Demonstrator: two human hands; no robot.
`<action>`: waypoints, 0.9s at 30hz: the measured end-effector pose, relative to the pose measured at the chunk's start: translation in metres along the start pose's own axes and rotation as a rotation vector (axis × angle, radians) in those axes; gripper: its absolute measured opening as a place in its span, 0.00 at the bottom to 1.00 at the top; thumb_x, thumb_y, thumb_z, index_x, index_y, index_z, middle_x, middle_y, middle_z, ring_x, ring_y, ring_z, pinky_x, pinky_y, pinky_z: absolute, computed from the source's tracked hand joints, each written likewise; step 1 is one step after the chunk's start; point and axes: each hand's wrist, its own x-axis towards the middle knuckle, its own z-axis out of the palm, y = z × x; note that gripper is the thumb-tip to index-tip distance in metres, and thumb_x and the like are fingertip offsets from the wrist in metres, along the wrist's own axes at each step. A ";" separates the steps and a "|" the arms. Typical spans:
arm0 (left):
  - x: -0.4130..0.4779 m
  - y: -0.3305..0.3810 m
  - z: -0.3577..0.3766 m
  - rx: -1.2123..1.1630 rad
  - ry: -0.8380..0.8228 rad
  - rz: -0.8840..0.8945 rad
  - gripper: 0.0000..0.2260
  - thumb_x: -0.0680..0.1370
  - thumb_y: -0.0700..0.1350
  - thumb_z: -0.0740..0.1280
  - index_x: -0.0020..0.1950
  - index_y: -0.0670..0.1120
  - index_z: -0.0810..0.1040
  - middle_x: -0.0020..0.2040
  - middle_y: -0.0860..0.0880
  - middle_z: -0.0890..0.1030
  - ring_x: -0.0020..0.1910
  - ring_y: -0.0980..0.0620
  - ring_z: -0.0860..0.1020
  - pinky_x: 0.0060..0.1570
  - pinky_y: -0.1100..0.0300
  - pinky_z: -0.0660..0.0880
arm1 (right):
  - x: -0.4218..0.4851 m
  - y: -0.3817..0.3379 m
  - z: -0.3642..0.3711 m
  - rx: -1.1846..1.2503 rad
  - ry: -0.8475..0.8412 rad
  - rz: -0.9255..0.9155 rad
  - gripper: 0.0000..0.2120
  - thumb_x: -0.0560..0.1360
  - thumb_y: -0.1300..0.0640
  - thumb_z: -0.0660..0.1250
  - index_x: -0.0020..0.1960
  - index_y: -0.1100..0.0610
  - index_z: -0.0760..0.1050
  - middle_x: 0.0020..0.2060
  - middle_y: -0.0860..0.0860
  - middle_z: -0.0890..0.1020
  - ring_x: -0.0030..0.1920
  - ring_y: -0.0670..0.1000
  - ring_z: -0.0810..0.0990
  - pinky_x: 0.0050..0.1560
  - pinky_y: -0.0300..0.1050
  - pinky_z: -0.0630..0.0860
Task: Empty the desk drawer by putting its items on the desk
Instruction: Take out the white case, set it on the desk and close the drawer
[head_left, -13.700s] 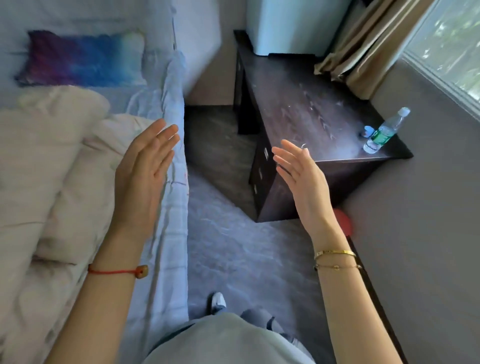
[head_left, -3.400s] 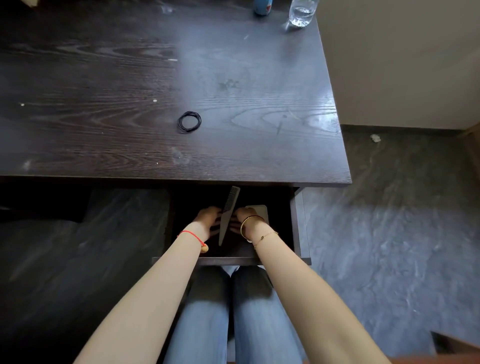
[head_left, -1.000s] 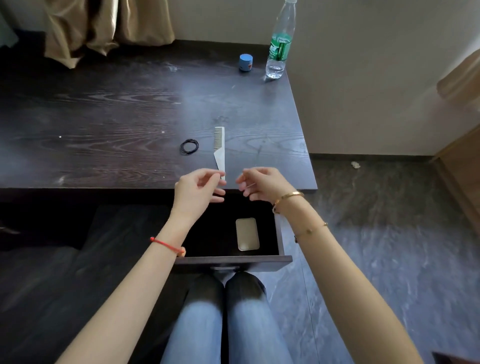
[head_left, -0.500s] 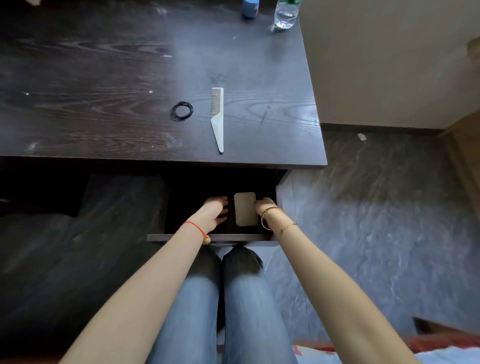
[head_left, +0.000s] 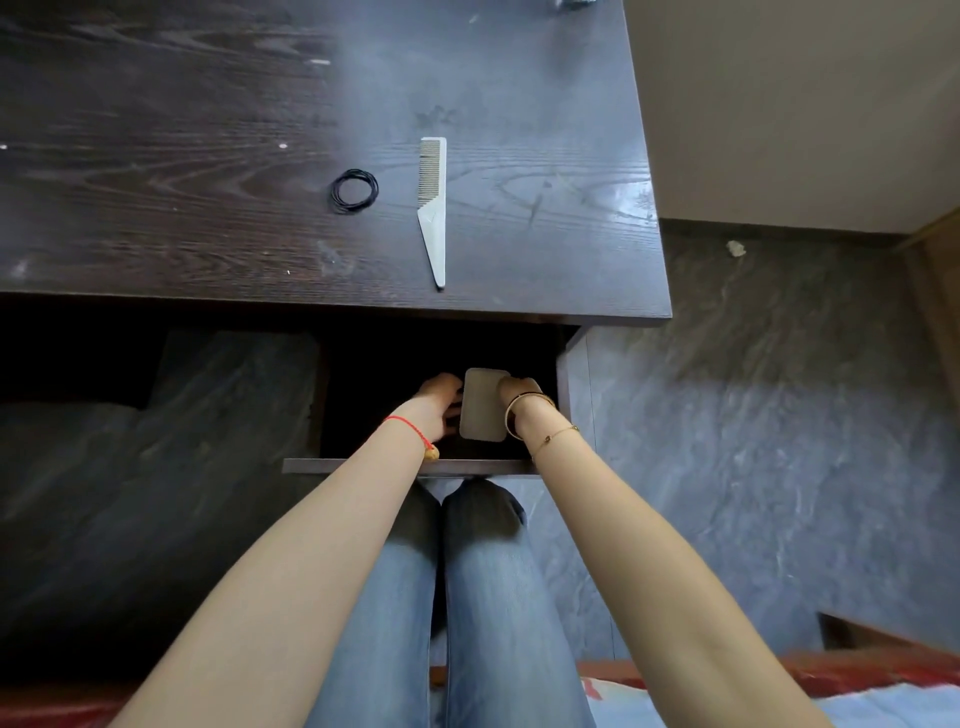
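Both hands in the open dark-wood drawer (head_left: 415, 466), flanking a flat beige rounded-rectangle card (head_left: 484, 404). Right hand (head_left: 519, 391) pressed to its right edge, left hand (head_left: 437, 405) at its left edge, fingers curled; actual clamp vs. mere contact: cannot tell. Card sits tilted, inside the drawer. On the dark woodgrain desk (head_left: 208, 156): white tapered plastic comb (head_left: 434, 208), black hair ties (head_left: 354, 190) just left of it, apart.
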 end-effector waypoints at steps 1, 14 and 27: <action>-0.001 0.001 -0.001 0.005 0.009 0.001 0.12 0.84 0.43 0.54 0.62 0.43 0.73 0.52 0.46 0.80 0.54 0.46 0.76 0.58 0.50 0.70 | 0.000 0.002 0.000 0.014 0.005 0.003 0.22 0.82 0.57 0.53 0.73 0.64 0.65 0.71 0.59 0.71 0.71 0.58 0.71 0.57 0.44 0.69; -0.092 -0.001 -0.019 0.162 -0.010 0.459 0.15 0.75 0.39 0.70 0.62 0.44 0.79 0.56 0.45 0.83 0.54 0.49 0.80 0.41 0.64 0.73 | -0.052 0.027 -0.033 0.408 0.151 -0.288 0.04 0.71 0.61 0.68 0.41 0.54 0.74 0.45 0.55 0.81 0.51 0.58 0.81 0.57 0.55 0.79; -0.188 0.090 0.008 0.001 -0.102 0.784 0.14 0.80 0.34 0.63 0.65 0.35 0.77 0.50 0.42 0.81 0.43 0.52 0.81 0.39 0.65 0.81 | -0.135 -0.062 -0.105 0.419 0.203 -0.643 0.14 0.72 0.66 0.65 0.56 0.61 0.80 0.52 0.56 0.82 0.57 0.57 0.81 0.62 0.54 0.77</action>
